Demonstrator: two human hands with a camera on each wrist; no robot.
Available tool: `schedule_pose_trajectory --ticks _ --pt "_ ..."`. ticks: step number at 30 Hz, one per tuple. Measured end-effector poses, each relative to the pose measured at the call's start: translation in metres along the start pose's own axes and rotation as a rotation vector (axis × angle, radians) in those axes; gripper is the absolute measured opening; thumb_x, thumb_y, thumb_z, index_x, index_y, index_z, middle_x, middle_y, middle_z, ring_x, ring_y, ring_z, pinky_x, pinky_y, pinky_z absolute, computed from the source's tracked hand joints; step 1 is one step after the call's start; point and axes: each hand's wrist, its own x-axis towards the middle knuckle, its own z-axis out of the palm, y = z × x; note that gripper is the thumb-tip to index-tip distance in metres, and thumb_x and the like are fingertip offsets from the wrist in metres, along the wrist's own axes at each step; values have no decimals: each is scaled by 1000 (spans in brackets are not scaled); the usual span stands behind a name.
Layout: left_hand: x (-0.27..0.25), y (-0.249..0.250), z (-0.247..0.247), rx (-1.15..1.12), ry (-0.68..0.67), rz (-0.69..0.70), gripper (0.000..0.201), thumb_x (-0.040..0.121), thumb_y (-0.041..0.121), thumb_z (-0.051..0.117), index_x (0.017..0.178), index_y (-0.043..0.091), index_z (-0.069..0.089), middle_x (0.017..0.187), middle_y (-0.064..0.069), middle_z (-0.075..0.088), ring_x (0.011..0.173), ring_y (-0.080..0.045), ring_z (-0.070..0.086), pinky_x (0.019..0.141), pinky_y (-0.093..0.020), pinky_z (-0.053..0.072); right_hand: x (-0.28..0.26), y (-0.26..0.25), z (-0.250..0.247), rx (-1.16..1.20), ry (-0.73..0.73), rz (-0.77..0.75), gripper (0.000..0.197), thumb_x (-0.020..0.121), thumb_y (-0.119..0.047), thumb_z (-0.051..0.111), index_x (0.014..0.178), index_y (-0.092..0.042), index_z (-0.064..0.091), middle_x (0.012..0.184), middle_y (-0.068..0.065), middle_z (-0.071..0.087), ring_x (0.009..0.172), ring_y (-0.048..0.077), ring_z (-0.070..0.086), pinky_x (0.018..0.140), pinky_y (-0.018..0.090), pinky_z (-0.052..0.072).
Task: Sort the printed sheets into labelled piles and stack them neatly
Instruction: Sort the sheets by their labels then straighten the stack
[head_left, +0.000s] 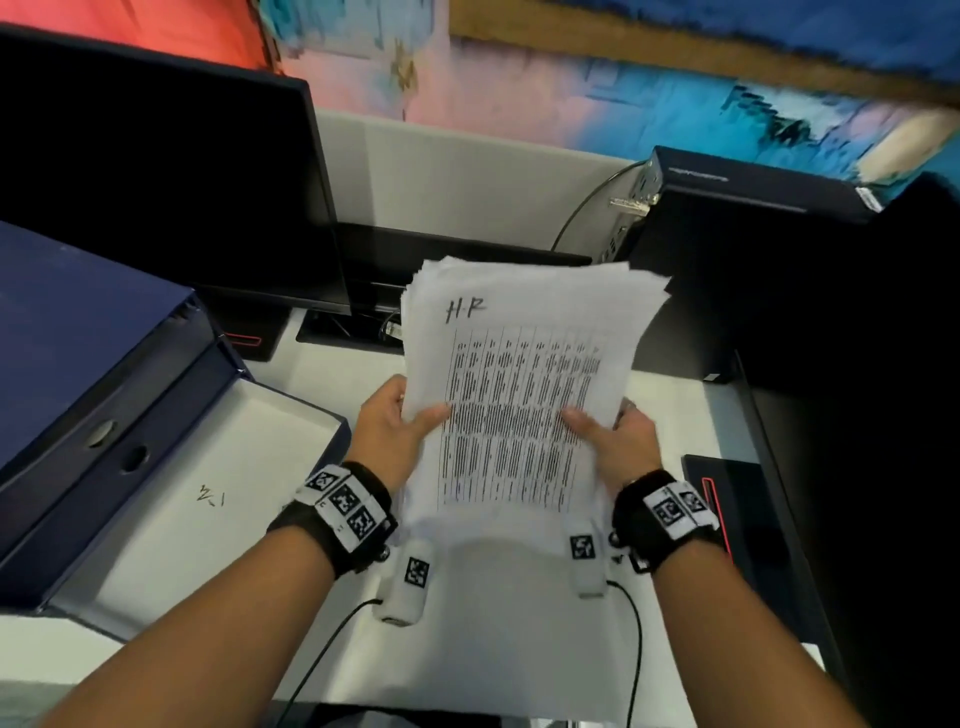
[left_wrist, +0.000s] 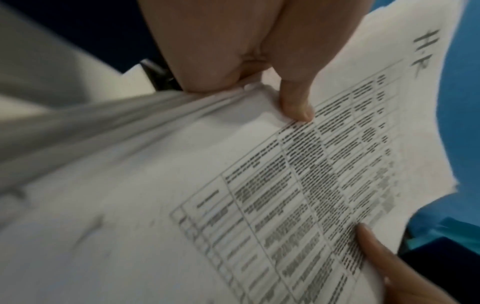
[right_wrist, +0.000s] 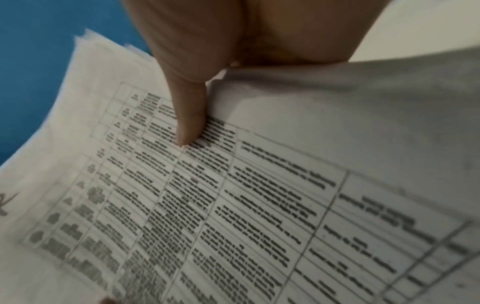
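Observation:
A thick stack of printed sheets is held up over the white desk, its top sheet a table of text with "H.R" handwritten at the top. My left hand grips the stack's left edge, thumb on the top sheet. My right hand grips the right edge the same way. The left wrist view shows the stack with my left thumb pressed on it. In the right wrist view my right thumb pinches the sheets. The other fingers are hidden behind the paper.
An open dark blue box file lies at the left with a white inside. A black monitor stands behind it. A black computer case is at the right, a black pad beside my right wrist.

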Motion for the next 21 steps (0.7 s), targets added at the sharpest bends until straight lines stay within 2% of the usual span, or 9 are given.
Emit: schedule_pose_trajectory --ticks 3,5,7,10,11,13,16,19,21 --pt "-5 34 0 20 43 200 27 95 9 62 122 15 61 110 7 73 99 0 69 85 -18 56 -15 -34 0 57 40 -212 25 71 -12 84 92 -22 73 89 -3 77 84 13 75 73 30 60" --pt "-10 39 -2 119 55 302 25 100 15 55 124 20 55 110 17 67 97 12 64 79 -7 50 -29 -43 -1 82 51 -300 26 71 -9 83 93 -20 72 84 -9 76 79 5 74 68 20 59" --pt "-16 33 -8 242 24 341 26 102 22 51 127 28 48 114 21 61 101 14 59 83 -8 48 -43 -43 2 58 56 -352 33 70 -9 84 99 -12 70 85 -9 73 75 -3 71 64 14 57" --pt "-24 23 -14 273 -35 322 37 98 29 57 124 46 36 124 13 59 113 3 58 90 -18 49 -52 -36 4 53 48 -373 41 68 -11 86 106 -7 69 94 3 76 85 10 74 73 28 61" --pt "-26 26 -13 241 -44 317 42 96 31 59 127 45 33 124 13 59 111 6 59 86 -13 50 -54 -38 5 66 49 -396 44 68 -11 87 108 -7 69 98 5 75 89 16 74 76 34 61" --pt "-30 40 -7 178 -8 354 53 94 35 61 136 29 29 120 17 57 100 15 61 76 -4 49 -55 -48 6 63 84 -466 49 67 -13 88 111 -12 66 104 3 73 93 18 72 78 36 61" --pt "-32 61 1 87 91 518 54 91 36 60 132 17 31 115 15 52 93 13 61 74 -6 48 -61 -71 11 121 113 -575 45 74 -8 81 111 -22 59 102 -6 66 91 11 69 75 28 59" --pt "-30 79 6 127 193 688 33 95 25 55 127 21 45 109 8 51 93 8 54 82 -7 42 -64 -88 17 -23 142 -707 21 86 -13 72 103 -22 64 98 -10 64 90 1 62 79 18 52" --pt "-27 87 7 235 237 731 21 98 24 55 119 26 56 110 1 56 95 4 52 87 -7 39 -63 -91 20 -71 152 -710 8 89 -13 67 90 -21 67 86 -14 65 80 -7 59 70 7 46"
